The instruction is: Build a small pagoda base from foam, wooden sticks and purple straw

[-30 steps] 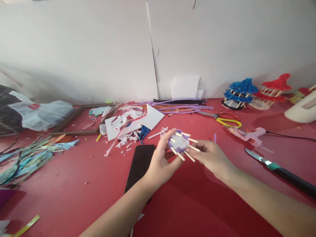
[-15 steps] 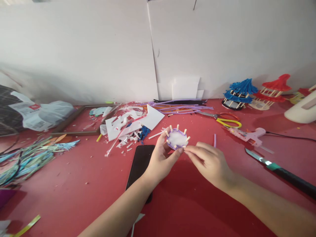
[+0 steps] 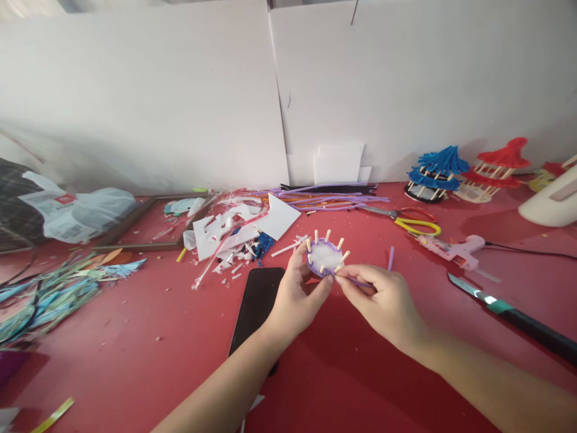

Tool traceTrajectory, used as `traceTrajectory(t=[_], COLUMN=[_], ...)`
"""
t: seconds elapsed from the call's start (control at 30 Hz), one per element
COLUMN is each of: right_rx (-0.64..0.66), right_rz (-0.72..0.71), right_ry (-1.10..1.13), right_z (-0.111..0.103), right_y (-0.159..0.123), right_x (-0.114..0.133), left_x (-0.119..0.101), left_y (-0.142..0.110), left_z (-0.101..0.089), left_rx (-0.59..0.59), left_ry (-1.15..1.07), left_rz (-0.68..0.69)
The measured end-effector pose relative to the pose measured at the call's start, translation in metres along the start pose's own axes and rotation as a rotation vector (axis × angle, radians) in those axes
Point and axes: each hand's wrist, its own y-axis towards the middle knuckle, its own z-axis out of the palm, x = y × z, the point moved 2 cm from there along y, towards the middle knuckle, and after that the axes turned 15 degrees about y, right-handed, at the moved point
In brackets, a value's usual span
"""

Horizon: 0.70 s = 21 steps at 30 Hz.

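My left hand (image 3: 301,294) grips a small round white base (image 3: 326,257) from its left side, thumb at the near edge. Several short wooden sticks stand upright around its rim, and a purple pipe cleaner (image 3: 312,267) runs around them. At the near right edge, my right hand (image 3: 383,294) pinches the pipe cleaner between thumb and index finger. Its loose end passes under the right fingers and shows again behind the hand. Below and left of the base, a black phone (image 3: 256,307) lies on the table, partly covered by my left forearm.
A craft knife (image 3: 509,310) with its blade out and a pink glue gun (image 3: 455,249) lie at the right. Behind are scissors (image 3: 406,219), a blue model pagoda (image 3: 437,171) and a red one (image 3: 502,168). Paper scraps (image 3: 225,231) and pipe cleaners (image 3: 324,195) lie further back.
The base has tipped and turned slightly in my left hand. My right fingers have shifted a little, and a length of purple pipe cleaner now shows beneath them.
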Motion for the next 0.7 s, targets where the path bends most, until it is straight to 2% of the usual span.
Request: traceTrajectory(t=[0.1, 0.3, 0.37, 0.5, 0.7], right_rx=[0.011, 0.143, 0.171, 0.190, 0.211], right_rz=[-0.012, -0.348, -0.416, -0.444, -0.469], right_ry=[-0.012, -0.304, -0.391, -0.422, -0.429], right_z=[0.000, -0.003, -0.005, -0.007, -0.007], right_y=[-0.001, -0.002, -0.003, -0.003, -0.003], right_x=[0.000, -0.001, -0.001, 0.000, 0.003], left_x=[0.000, -0.004, -0.004, 0.001, 0.006], left_y=[0.000, 0.001, 0.001, 0.001, -0.001], left_z=[-0.001, -0.001, 0.000, 0.001, 0.000], left_rx=[0.026, 0.026, 0.028, 0.036, 0.021], left_ry=[-0.002, -0.101, -0.117, -0.112, -0.034], left_rz=[0.004, -0.031, -0.054, -0.101, -0.080])
